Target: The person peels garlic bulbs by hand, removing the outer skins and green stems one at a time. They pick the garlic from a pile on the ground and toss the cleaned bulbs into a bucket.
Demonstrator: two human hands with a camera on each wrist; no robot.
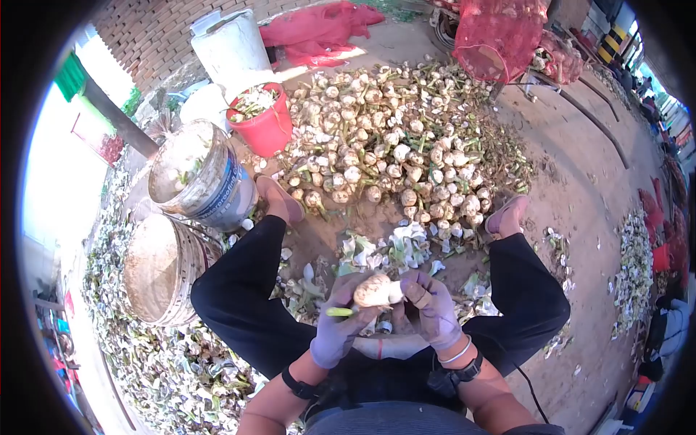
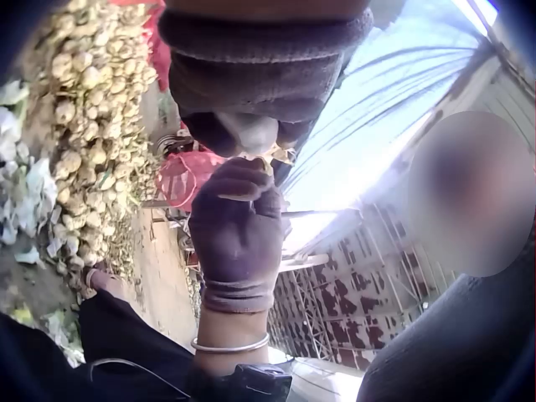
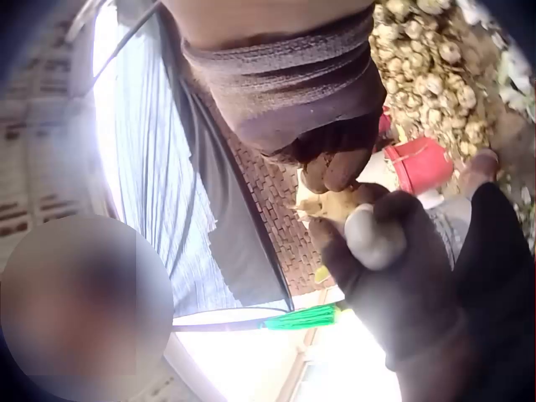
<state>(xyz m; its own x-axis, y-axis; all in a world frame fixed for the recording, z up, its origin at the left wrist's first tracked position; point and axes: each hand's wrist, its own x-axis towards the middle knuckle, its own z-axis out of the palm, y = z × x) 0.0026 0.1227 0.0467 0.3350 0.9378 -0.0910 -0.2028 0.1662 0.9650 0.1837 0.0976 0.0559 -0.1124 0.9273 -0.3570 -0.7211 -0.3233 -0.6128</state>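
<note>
My left hand (image 1: 339,322), in a pale purple glove, grips a garlic bulb (image 1: 373,290) with brownish papery skin, held above my lap. Its thick white stem end (image 1: 396,292) points right, where my gloved right hand (image 1: 433,308) pinches it between thumb and fingers. A bright green stub (image 1: 338,312) pokes out beside the left hand. From the right wrist, a smooth white round part (image 3: 374,238) shows in the left hand, with tan skin (image 3: 331,203) between the two hands. In the left wrist view the right hand (image 2: 239,226) meets the left, and most of the bulb is hidden.
A large heap of garlic bulbs (image 1: 406,145) lies ahead, between and beyond my feet. Left of it stand a red bucket (image 1: 262,130) and two big dirty buckets. Leaf peelings (image 1: 196,377) cover the ground at left. A red net bag (image 1: 500,36) stands at the back right.
</note>
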